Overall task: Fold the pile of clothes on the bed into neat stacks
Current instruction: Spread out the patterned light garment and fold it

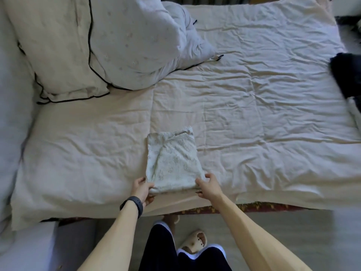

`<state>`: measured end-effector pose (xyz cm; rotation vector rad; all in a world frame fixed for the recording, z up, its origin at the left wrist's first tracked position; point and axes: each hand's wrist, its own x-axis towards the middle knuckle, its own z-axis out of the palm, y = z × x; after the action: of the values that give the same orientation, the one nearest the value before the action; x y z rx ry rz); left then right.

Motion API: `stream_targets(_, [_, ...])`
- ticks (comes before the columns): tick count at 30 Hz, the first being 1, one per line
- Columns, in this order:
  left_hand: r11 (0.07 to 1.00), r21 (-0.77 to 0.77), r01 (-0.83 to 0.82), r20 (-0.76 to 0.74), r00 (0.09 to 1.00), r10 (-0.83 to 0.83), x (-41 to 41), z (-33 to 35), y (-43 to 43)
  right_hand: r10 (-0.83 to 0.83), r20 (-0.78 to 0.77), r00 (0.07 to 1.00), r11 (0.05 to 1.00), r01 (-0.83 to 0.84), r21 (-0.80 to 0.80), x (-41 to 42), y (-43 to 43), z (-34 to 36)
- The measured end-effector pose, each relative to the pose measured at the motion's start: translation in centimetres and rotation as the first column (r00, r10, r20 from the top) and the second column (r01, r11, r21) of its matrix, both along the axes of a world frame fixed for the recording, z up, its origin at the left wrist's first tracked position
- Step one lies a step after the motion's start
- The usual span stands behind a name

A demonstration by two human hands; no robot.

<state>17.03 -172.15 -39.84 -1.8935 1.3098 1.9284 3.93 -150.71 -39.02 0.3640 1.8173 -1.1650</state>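
Garment: a folded garment, white with a faint pale print, lies as a flat rectangle in the lower centre of the frame, its long side running away from the viewer.
Support: it rests on the wrinkled cream cover of the bed, close to the near edge.
Left hand: the left hand grasps the near left corner, thumb on top and fingers curled at the fold; a dark wristband sits on that wrist.
Right hand: the right hand grasps the near right corner, thumb on the upper layer (the fingers beneath are mostly hidden).
Remaining clothes: dark clothes lie unfolded at the right edge of the frame, well apart from the garment.
Other items: two pillows fill the upper left.
Handling (judged): the cloth looks thin, light and limp, not slippery and not fragile. Lifted by one corner, the layers would probably slide and fall open.
Where to hold (judged): both near corners, pinching all layers together, or a flat palm slid under the middle, should keep the fold intact.
Progress (judged): one piece appears folded, and no stack is built yet.
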Motion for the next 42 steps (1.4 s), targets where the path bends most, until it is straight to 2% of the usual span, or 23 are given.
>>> stream_targets(3, [0.998,-0.041,0.045,0.024,0.999,-0.044,2.0,1.1,1.8,0.066,-0.077,0.995,0.997,-0.063,0.039,2.4,1.8,1.6])
stream_targets(6, [0.989,-0.080,0.121,0.045,0.992,-0.118,3.7,1.0,3.0,0.218,-0.166,0.962,0.968,-0.191,0.163,4.4,2.5,1.9])
stream_targets(8, [0.976,-0.124,0.177,0.082,0.982,-0.168,4.5,0.7,3.2,0.295,-0.171,0.940,0.939,-0.252,0.236,5.2,2.3,1.5])
stream_targets(11, [0.971,-0.132,0.200,0.088,0.978,-0.190,4.4,1.0,2.6,0.318,-0.182,0.930,0.926,-0.264,0.271,4.9,1.7,1.2])
stream_targets(13, [0.975,-0.103,0.197,0.038,0.980,-0.194,3.6,1.4,1.6,0.284,-0.188,0.940,0.948,-0.247,0.199,4.0,1.3,1.3])
stream_targets(15, [0.981,-0.039,0.191,-0.037,0.981,-0.193,2.5,2.0,-0.2,0.194,-0.131,0.972,0.980,-0.187,0.063,2.5,0.8,1.5])
stream_targets(18, [0.965,0.154,0.211,-0.131,0.973,-0.191,0.5,3.2,-3.2,0.078,-0.005,0.997,0.996,-0.078,-0.048,-0.8,0.1,1.5])
stream_targets(21, [0.887,0.171,0.428,-0.182,0.899,-0.399,-1.6,2.7,-6.4,0.103,0.101,0.990,0.985,-0.087,-0.151,-4.2,-0.7,0.7])
stream_targets(22, [0.849,0.114,0.515,-0.182,0.851,-0.492,-2.4,2.2,-7.2,0.164,0.063,0.984,0.979,-0.155,-0.132,-5.2,-1.1,0.4])
stream_targets(24, [0.750,-0.116,0.651,-0.087,0.745,-0.661,-4.2,0.4,-8.2,0.346,-0.133,0.929,0.938,-0.345,0.031,-6.8,-2.1,-0.6])
stream_targets(26, [0.579,-0.346,0.739,0.128,0.648,-0.751,-6.1,-1.5,-9.0,0.412,-0.261,0.873,0.910,-0.383,0.157,-8.3,-3.4,-2.1])
stream_targets(27, [0.548,-0.386,0.742,0.180,0.643,-0.744,-7.0,-2.4,-9.3,0.392,-0.292,0.872,0.919,-0.354,0.177,-8.9,-4.1,-2.8])
stream_targets(28, [0.586,-0.384,0.714,0.165,0.677,-0.717,-7.9,-3.2,-9.4,0.367,-0.319,0.874,0.929,-0.325,0.177,-9.4,-4.9,-3.7])
stream_targets(30, [0.733,-0.328,0.596,0.086,0.792,-0.605,-9.7,-5.0,-9.5,0.320,-0.396,0.861,0.946,-0.268,0.182,-10.2,-6.4,-6.1])
stream_targets(32, [0.775,-0.310,0.551,0.125,0.831,-0.541,-11.0,-7.1,-9.3,0.286,-0.407,0.868,0.950,-0.202,0.238,-10.4,-7.8,-8.4])
stream_targets(34, [0.762,-0.320,0.564,0.223,0.826,-0.518,-12.0,-8.9,-9.0,0.242,-0.383,0.892,0.941,-0.120,0.316,-10.5,-8.9,-10.3])
stream_targets(37, [0.683,-0.356,0.638,0.358,0.768,-0.531,-12.5,-11.2,-8.7,0.245,-0.327,0.913,0.908,-0.098,0.408,-10.0,-9.6,-12.7])
stream_targets(42, [0.618,-0.424,0.662,0.388,0.749,-0.536,-12.3,-14.4,-9.0,0.300,-0.281,0.912,0.842,-0.114,0.528,-10.8,-9.9,-15.0])
